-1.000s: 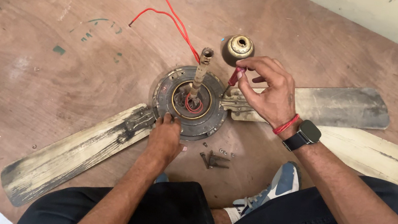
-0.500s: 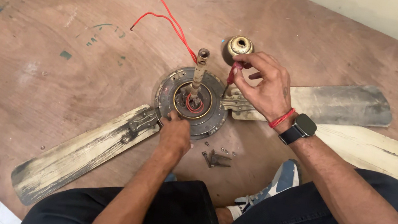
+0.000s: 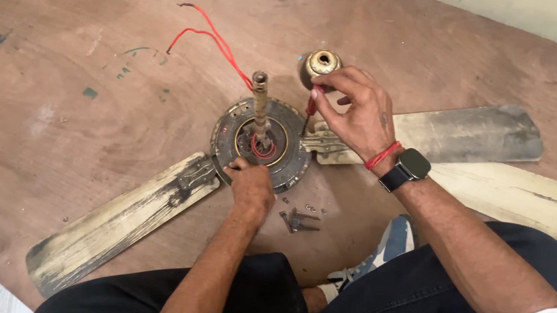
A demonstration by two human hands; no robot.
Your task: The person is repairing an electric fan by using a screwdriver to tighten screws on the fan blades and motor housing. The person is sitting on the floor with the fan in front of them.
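Head view: a ceiling-fan motor point(image 3: 262, 142) is seen lying flat on the wooden floor point(image 3: 89, 84), with its shaft point(image 3: 258, 101) standing upright out of the middle and red wires point(image 3: 211, 38) trailing away up and to the left. Three worn blades are spread from it, one point(image 3: 122, 222) toward the lower left and two point(image 3: 465, 133) to the right.

The left hand point(image 3: 251, 187) is closed, pressed on the near rim of the motor, directly below the shaft. The right hand point(image 3: 358, 113) is held just right of the motor, closed around a red-handled screwdriver point(image 3: 311, 107); the tool's long axis runs nearly upright, its tip pointed down at the motor's right edge where a blade bracket meets it. Thus the right hand is the nearer one to that joint.

A brass cap point(image 3: 320, 64) is seen just beyond the right hand's fingers. Loose screws point(image 3: 299, 219) lie on the floor, just right of the left hand.
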